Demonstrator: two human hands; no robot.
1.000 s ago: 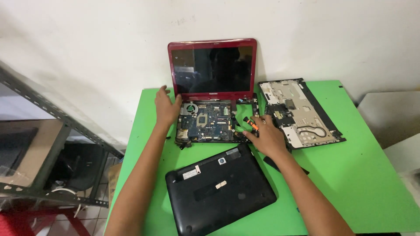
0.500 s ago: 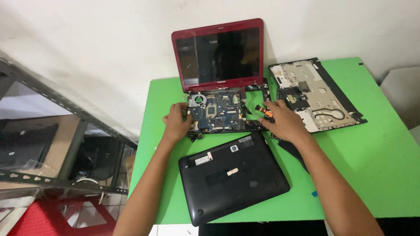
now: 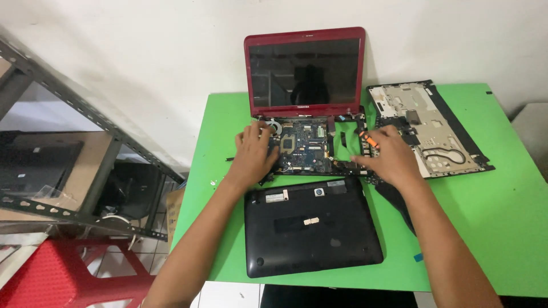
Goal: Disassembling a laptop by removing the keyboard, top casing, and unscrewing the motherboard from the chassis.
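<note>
A red laptop (image 3: 305, 71) stands open against the wall on a green table (image 3: 228, 122), its base stripped so the blue circuit board (image 3: 305, 145) shows. My left hand (image 3: 254, 154) rests on the left edge of that bare base, fingers spread over the fan corner. My right hand (image 3: 388, 157) lies on the base's right edge and grips a small orange-handled screwdriver (image 3: 368, 138). A black laptop bottom cover (image 3: 311, 228) lies in front of my hands, near the table's front edge.
A grey palmrest frame (image 3: 425, 125) lies to the right of the red laptop. A dark flat part (image 3: 397, 202) sits under my right forearm. A metal shelf rack (image 3: 74, 165) stands left of the table, with a red plastic stool (image 3: 51, 274) below.
My left hand has slid from the laptop's upper left corner down onto the left edge of the base. The view has shifted, so the table now sits further right in frame.
</note>
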